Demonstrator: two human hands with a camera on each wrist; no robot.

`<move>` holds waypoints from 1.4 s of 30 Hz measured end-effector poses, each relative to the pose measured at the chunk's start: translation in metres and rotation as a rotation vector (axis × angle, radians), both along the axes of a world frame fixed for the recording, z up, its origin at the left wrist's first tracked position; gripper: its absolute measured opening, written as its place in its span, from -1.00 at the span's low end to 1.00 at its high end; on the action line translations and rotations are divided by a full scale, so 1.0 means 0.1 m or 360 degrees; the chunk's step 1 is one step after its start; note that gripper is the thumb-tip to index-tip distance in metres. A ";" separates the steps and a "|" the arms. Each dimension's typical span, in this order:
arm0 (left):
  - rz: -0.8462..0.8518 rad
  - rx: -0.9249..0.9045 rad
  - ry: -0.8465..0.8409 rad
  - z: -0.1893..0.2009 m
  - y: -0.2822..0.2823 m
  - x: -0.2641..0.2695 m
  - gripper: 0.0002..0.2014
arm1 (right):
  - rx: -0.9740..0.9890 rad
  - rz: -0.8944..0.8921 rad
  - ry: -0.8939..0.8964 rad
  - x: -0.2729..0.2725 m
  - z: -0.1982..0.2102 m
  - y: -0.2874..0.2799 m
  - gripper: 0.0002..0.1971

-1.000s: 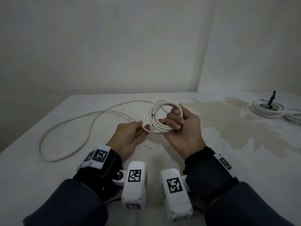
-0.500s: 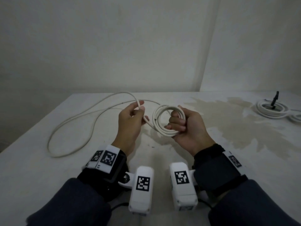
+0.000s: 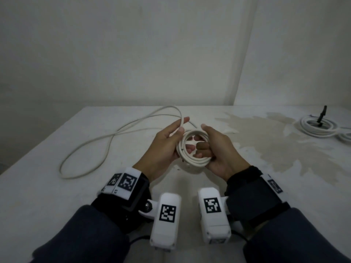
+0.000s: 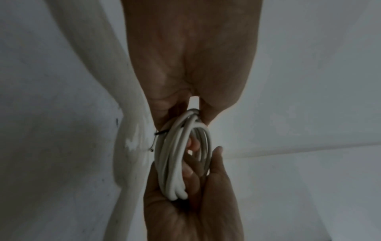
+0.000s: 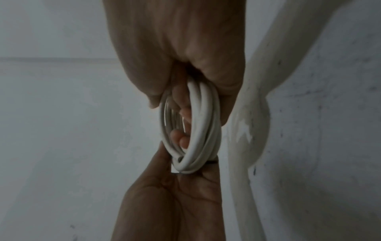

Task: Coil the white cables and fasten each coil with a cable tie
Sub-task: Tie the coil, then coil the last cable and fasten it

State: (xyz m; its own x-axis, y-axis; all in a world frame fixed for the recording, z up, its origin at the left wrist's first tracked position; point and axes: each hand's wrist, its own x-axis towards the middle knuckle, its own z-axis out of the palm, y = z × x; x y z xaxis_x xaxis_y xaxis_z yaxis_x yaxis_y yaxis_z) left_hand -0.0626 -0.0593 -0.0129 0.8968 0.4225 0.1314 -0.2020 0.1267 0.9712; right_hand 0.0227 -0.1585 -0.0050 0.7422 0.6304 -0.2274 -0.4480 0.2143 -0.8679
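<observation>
- Your right hand [image 3: 220, 149] grasps the coil [image 3: 193, 149] at its 3 to 5 o'clock side; the fingers curl through the ring and the thumb lies over the rim.
- Right wrist view: the coil [image 5: 198, 130] stands edge-on, its strands bundled between your right palm above and your left palm [image 5: 171, 203] below.
- Your left hand [image 3: 163, 147] sits at the coil's 9 o'clock. Thumb and forefinger pinch the cable [image 3: 181, 120] where it runs up from the coil; the lower fingertips show through the ring.
- Left wrist view: the coil [image 4: 181, 156] hangs just below your left fingers, with your right hand [image 4: 191, 212] cupping its lower end. A short dark bit [image 4: 161, 132] sticks out at the coil's 10 o'clock; cannot tell what it is.
- The coil is held in the air above the table [image 3: 38, 196], near the middle of the head view.
- From the pinch, the free cable arcs up to 12 o'clock, then trails away toward 9 o'clock and lies on the table as 1 long loop [image 3: 85, 149], well apart from the hands.
- At 2 o'clock on the table: a second coil [image 3: 319, 128], lying flat, with a dark upright piece [image 3: 322, 114] at its centre. Another white coil [image 3: 346, 67] touches it at the frame edge, cut off.
- A pale stain [image 3: 266, 141] spreads across the table between your right hand and the second coil.
- Both wrists carry white camera units [image 3: 167, 217] with black-and-white tags.
</observation>
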 end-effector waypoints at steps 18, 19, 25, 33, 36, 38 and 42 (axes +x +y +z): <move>-0.0083 -0.0399 0.0235 0.04 0.01 0.00 -0.57 | -0.0035 0.0153 -0.0246 -0.07 -0.09 0.06 -0.87; -0.0123 -0.0465 0.0244 0.04 0.03 -0.01 -0.56 | -0.0039 0.0176 -0.0222 -0.07 -0.09 0.06 -0.91; 0.0149 -0.0102 0.0287 0.06 0.04 0.05 -0.53 | -0.0044 0.0056 -0.0400 -0.15 -0.09 0.12 -0.67; 0.0286 0.0564 0.0322 0.12 0.01 0.03 -0.62 | 0.0022 0.0323 -0.0658 -0.16 -0.09 0.07 -0.70; 0.0424 0.0918 0.0247 0.08 0.03 0.05 -0.50 | 0.0005 0.0294 -0.0675 -0.17 -0.08 0.09 -0.65; 0.0532 0.0991 0.0174 0.07 0.05 0.07 -0.48 | -0.0013 0.0246 -0.0681 -0.18 -0.09 0.12 -0.57; 0.0698 0.1225 0.0082 0.04 0.10 0.05 -0.46 | -0.0116 0.0184 -0.0741 -0.15 -0.09 0.13 -0.65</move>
State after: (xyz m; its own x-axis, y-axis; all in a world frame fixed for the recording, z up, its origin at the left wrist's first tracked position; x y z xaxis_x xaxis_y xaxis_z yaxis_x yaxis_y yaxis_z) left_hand -0.0572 -0.0490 -0.0089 0.6878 0.5406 0.4845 -0.0325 -0.6438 0.7645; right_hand 0.0074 -0.1454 -0.0141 0.7016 0.7095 0.0659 -0.0256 0.1175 -0.9927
